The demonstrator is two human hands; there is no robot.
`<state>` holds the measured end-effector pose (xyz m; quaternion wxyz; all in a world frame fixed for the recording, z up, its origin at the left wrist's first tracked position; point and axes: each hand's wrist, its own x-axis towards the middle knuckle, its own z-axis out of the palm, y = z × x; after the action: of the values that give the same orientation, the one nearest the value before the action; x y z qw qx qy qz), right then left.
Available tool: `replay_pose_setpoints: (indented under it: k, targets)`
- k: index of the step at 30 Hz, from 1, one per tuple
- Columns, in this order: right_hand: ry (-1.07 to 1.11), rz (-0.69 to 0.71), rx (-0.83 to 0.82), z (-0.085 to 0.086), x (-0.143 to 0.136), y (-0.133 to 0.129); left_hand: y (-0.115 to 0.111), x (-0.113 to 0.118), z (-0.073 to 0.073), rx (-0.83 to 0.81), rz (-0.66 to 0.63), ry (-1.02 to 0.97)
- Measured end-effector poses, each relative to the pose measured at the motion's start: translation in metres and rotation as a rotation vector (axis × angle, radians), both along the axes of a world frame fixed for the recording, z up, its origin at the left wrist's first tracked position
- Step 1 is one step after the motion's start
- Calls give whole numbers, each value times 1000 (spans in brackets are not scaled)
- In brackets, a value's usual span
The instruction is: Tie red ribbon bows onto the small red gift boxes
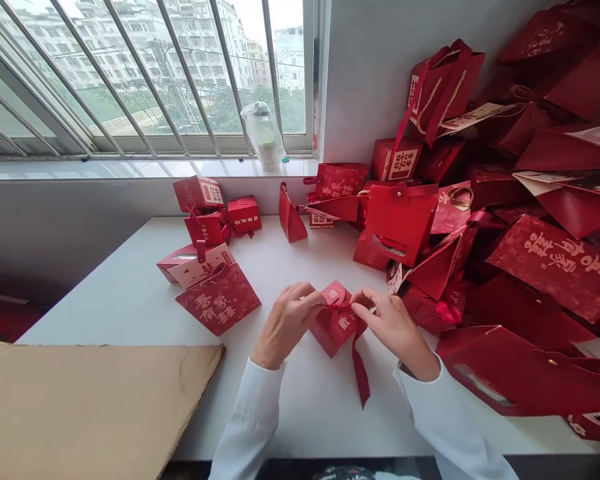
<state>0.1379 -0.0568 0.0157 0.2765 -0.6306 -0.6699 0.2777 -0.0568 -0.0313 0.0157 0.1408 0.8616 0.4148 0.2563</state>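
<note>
A small red gift box [330,333] with gold characters sits on the white table between my hands. Round its top runs a dark red ribbon [361,373], one tail of which hangs down over the box's near right side onto the table. My left hand [293,317] is closed in a pinch at the ribbon on the box's left. On the other side, my right hand [387,320] pinches the ribbon near the knot between thumb and forefinger. The ribbon's end in my left fingers is mostly hidden.
Many red gift boxes and bags [520,293] pile up along the right side. Several boxes [207,227] stand at the back left, with a larger patterned one [220,300] before them. A cardboard sheet [90,407] covers the near left. A bagged cup [267,140] stands on the sill.
</note>
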Motion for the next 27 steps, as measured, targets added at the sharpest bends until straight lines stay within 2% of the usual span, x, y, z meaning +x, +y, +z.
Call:
replay_pose_setpoints:
  k: [2, 5, 8, 12, 15, 18, 27]
  targets:
    - [20, -4, -25, 0, 2, 2, -1, -1, -5, 30, 8, -22]
    - [-24, -35, -23, -2, 1, 4, -3, -1, -8, -24, 45, -12]
    - [-59, -45, 4, -4, -3, 6, -6, 3, -7, -116, 111, -18]
    - [-46, -39, 19, -2, -10, 4, -11, 9, -1, -289, 215, -155]
    - [7, -39, -7, 0, -10, 1, -11, 11, 3, -450, 233, -235]
    - [39, -67, -7, -2, -7, 0, -8, 9, 5, -540, 224, -258]
    - [-92, -133, -7, -5, -9, 7, -4, 5, 4, -588, 319, -190]
